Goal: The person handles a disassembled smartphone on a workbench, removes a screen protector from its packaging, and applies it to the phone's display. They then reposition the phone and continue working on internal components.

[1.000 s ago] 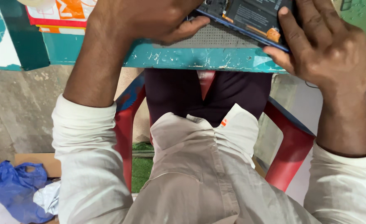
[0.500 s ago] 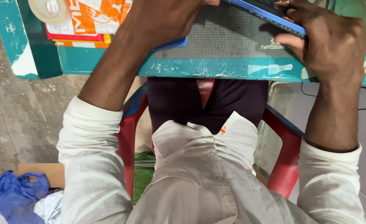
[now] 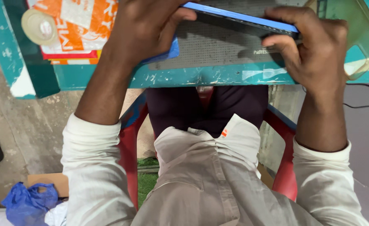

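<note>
While tilted, tablet [image 3: 239, 16] edges fill both hands [image 3: 230, 37].

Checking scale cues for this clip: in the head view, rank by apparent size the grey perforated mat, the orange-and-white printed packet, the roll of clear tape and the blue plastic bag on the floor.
1. Grey perforated mat, though partly covered.
2. Orange-and-white printed packet, cut off by the frame.
3. Blue plastic bag, on the floor farther from the camera, so its true size is unsure.
4. Roll of clear tape.

A single head-worn camera looks steeply down at close range over the seated person's chest and forearms, toward the near edge of a teal table [image 3: 218, 77] and the floor below.
</note>
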